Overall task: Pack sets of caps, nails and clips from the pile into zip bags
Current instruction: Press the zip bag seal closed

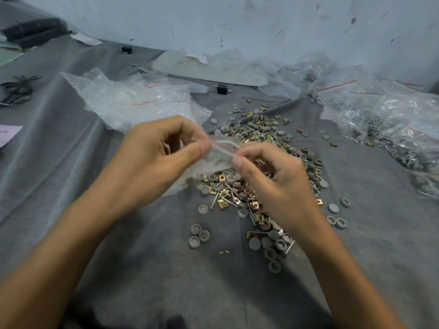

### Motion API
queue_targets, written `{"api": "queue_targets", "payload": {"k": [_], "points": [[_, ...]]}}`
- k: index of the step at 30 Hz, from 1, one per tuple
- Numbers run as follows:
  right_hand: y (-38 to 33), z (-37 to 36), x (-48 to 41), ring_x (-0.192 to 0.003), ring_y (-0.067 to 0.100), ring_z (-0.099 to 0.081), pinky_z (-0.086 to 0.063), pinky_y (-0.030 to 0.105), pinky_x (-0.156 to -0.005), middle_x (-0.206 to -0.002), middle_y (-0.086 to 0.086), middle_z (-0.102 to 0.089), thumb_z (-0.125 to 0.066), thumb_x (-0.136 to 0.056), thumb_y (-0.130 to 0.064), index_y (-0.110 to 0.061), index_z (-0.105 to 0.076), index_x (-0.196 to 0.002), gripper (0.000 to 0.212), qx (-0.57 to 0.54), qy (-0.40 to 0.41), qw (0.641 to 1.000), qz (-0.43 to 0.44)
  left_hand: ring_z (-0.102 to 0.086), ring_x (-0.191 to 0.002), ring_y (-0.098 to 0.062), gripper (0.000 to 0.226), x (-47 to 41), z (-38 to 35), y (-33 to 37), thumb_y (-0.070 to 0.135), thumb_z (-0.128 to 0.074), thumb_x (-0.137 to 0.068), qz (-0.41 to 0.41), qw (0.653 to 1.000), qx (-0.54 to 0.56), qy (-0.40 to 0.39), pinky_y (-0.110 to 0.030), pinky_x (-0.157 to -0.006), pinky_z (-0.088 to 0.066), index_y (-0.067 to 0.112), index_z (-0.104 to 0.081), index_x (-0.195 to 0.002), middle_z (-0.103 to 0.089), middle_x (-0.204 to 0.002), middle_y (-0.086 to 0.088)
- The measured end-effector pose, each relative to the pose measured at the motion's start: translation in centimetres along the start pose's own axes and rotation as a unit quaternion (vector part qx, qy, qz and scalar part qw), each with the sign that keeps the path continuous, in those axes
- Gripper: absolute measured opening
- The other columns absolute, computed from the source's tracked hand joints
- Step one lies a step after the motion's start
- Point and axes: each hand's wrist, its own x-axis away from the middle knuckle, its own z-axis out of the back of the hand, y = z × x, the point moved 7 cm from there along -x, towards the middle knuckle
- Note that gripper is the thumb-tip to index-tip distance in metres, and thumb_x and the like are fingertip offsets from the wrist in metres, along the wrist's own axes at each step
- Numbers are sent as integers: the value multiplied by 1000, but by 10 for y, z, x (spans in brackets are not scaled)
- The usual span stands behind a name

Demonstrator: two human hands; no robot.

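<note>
Several packed clear plastic bags (403, 138) lie right; a big pile (237, 195) of grey caps, nails, brass clips waits. My left hand (154, 162) and right hand (280, 184) pinch one small zip bag (221, 153).

clear zip bag (218, 155) above mixed pile (256, 162)

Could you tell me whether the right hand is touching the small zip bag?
Touching. The head view shows the right hand pinching the zip bag at its red-striped mouth between thumb and forefinger; the left hand pinches the opposite end.
</note>
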Motion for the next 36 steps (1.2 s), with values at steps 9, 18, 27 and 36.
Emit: {"api": "queue_targets", "payload": {"k": [9, 18, 27, 36], "points": [[-39, 34, -20, -69, 16, -54, -45, 36, -61, -78, -2, -65, -69, -97, -17, -20, -70, -93, 5, -121, 99, 987, 41, -51, -64, -6, 5, -15, 4, 8, 29, -74, -90, 28, 982, 181, 49, -15, -57, -43, 27, -77, -87, -65, -75, 2], [-28, 35, -9, -103, 6, -63, -52, 27, -88, -109, -14, -68, -75, -87, -34, -34, -67, -112, 26, -2, 42, 999, -2, -50, -66, -20, 2, -4, -17, 12, 24, -77, -83, 29, 976, 207, 64, -34, -56, -41, 23, -76, -85, -65, -72, -10], [-57, 27, -3, -84, 8, -62, -50, 33, -77, -83, -13, -68, -75, -86, -29, -21, -73, -88, 8, 189, 54, 975, 101, -49, -59, -47, 6, 2, -32, 25, 28, -77, -83, 15, 980, 196, 23, -61, -54, -42, 25, -78, -88, -62, -76, -34], [-60, 27, -1, -84, 12, -68, -53, 39, -75, -83, -10, -70, -72, -85, -27, -20, -74, -86, 7, 146, 58, 985, 74, -52, -64, -50, 10, 3, -33, 27, 35, -77, -83, 14, 979, 201, -4, -63, -57, -44, 29, -79, -90, -63, -77, -32]]}}
